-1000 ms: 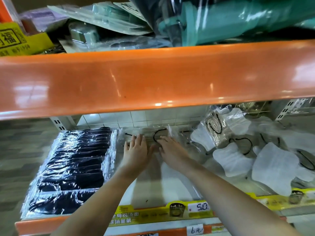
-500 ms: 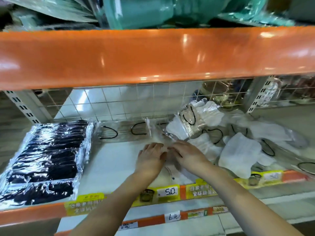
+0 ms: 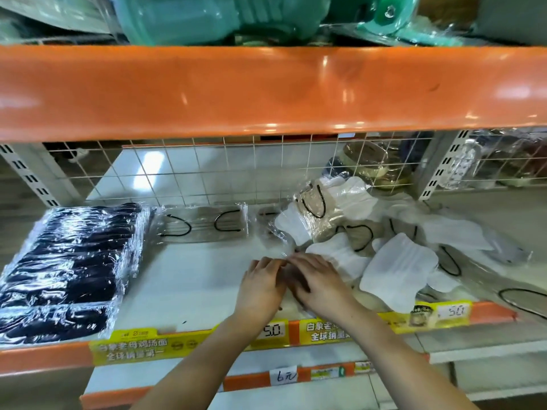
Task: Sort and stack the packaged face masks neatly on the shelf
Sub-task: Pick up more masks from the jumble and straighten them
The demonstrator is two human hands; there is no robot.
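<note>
On the white shelf (image 3: 189,279), my left hand (image 3: 260,288) and my right hand (image 3: 319,281) meet near the front middle, both on a clear packaged mask (image 3: 284,251) whose wrapper sticks up past my fingertips. Most of that pack is hidden under my hands. A neat stack of wrapped black masks (image 3: 68,270) fills the left end. One beige mask pack with black ear loops (image 3: 204,226) lies flat at the back. A loose pile of white and beige packaged masks (image 3: 396,264) sprawls just right of my hands.
The orange beam of the upper shelf (image 3: 266,90) hangs low overhead, with teal plastic goods (image 3: 207,19) on top. A white wire grid (image 3: 236,170) closes the back. Yellow price strips (image 3: 272,331) line the front edge. Grey uprights (image 3: 32,179) flank the bay.
My hands have drawn back from the rear of the shelf toward the front and right, next to the loose pile. The beige pack stays flat at the back.
</note>
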